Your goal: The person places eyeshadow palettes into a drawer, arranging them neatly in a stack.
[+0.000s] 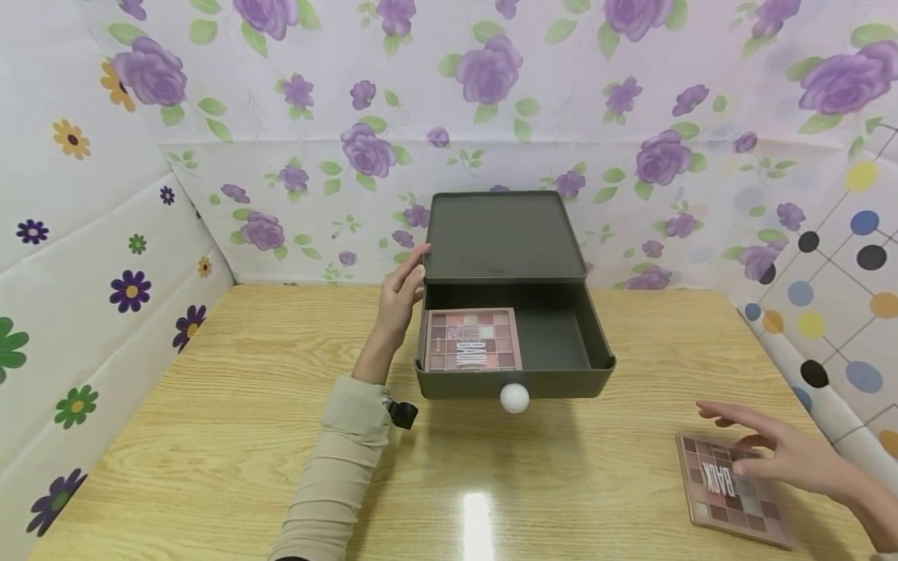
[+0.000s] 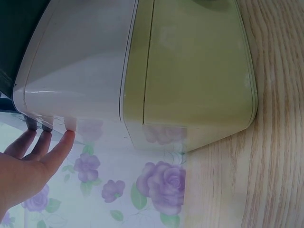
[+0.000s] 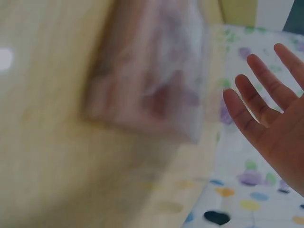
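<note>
A dark grey-green drawer box [image 1: 503,234] stands at the back of the wooden table, its drawer [image 1: 561,343] pulled out, with a white round knob [image 1: 514,397] on the front. An eyeshadow palette [image 1: 472,340] lies in the drawer's left half. My left hand [image 1: 403,288] rests with straight fingers [image 2: 57,152] against the box's left side [image 2: 85,66]. A second palette [image 1: 730,491] lies on the table at the front right. My right hand [image 1: 779,452] hovers over it with fingers [image 3: 259,102] spread, holding nothing. In the right wrist view the second palette [image 3: 152,80] is blurred.
Flowered padded walls [image 1: 105,257] close in the table [image 1: 245,405] on the left, back and right; the right wall [image 1: 835,312] carries coloured dots. The drawer's right half is bare. A small black clip [image 1: 403,414] sits at my left sleeve cuff.
</note>
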`<state>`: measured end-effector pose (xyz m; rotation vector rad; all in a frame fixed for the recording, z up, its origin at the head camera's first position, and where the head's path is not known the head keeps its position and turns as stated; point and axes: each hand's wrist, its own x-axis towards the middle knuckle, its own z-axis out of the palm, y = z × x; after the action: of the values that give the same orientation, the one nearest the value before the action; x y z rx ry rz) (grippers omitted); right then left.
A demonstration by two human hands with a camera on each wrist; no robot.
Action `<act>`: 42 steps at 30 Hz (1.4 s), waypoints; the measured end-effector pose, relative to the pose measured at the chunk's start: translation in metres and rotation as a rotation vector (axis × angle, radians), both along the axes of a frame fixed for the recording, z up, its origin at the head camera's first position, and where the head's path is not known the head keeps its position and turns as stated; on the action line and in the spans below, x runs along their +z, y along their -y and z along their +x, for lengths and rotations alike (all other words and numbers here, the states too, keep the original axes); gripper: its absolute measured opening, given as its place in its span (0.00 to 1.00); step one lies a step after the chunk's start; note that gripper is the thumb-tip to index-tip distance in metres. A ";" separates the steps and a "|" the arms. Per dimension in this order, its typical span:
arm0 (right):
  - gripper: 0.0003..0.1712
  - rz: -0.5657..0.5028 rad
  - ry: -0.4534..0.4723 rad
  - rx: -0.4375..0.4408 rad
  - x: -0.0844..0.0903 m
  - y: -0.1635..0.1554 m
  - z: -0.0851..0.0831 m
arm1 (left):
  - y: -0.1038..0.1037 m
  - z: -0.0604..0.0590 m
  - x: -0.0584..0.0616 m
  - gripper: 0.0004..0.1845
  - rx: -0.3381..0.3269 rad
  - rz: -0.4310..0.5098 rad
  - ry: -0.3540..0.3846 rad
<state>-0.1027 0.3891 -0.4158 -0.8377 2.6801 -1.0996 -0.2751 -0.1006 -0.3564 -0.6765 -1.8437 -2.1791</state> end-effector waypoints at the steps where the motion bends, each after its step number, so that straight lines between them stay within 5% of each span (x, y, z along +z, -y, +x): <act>1: 0.40 0.020 0.008 -0.017 -0.003 -0.003 0.002 | 0.000 0.000 0.000 0.24 0.002 -0.004 0.001; 7: 0.44 0.110 -0.018 -0.114 -0.024 -0.022 0.011 | 0.000 0.000 -0.002 0.26 0.016 -0.025 0.011; 14: 0.50 0.124 -0.157 -0.108 -0.045 -0.040 0.018 | 0.001 0.000 -0.001 0.25 0.009 -0.021 0.000; 24: 0.58 0.185 -0.138 -0.246 -0.061 -0.052 0.023 | 0.002 0.000 0.000 0.23 0.003 -0.017 -0.001; 32: 0.43 0.235 -0.126 -0.290 -0.065 -0.055 0.021 | 0.001 0.003 0.002 0.25 0.007 -0.021 -0.007; 42: 0.43 0.233 -0.176 -0.265 -0.060 -0.053 0.020 | 0.001 0.000 -0.002 0.26 0.023 -0.039 -0.003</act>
<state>-0.0830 0.4417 -0.4763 -0.5768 3.0589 -0.7633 -0.2753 -0.1020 -0.3585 -0.6626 -1.8869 -2.1320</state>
